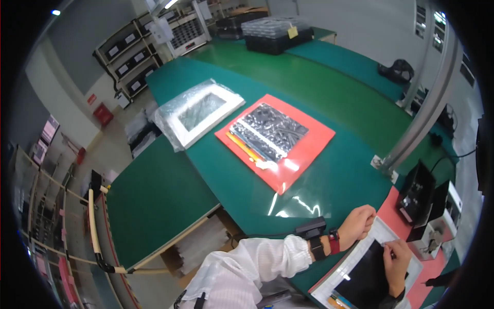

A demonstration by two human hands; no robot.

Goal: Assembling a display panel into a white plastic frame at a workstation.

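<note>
At the lower right lies a flat black panel [360, 275] in a white frame [325, 289], with a coloured strip at its near corner. My left hand [357, 226] is over the frame's far edge, its fingers curled closed; whatever is in them is hidden. A black strap and a red band circle that wrist. Over the panel's far right part, my right hand [397, 262] has its thumb and finger pinched together near the white border. I cannot make out anything between them.
A bagged dark panel [270, 129] rests on a red sheet [319, 138] mid-table, near a clear plastic film [303, 201]. Behind it sits a plastic-wrapped white frame [206, 129]. To the right stand a metal post [429, 103], a black box [416, 193] and a white box [435, 234].
</note>
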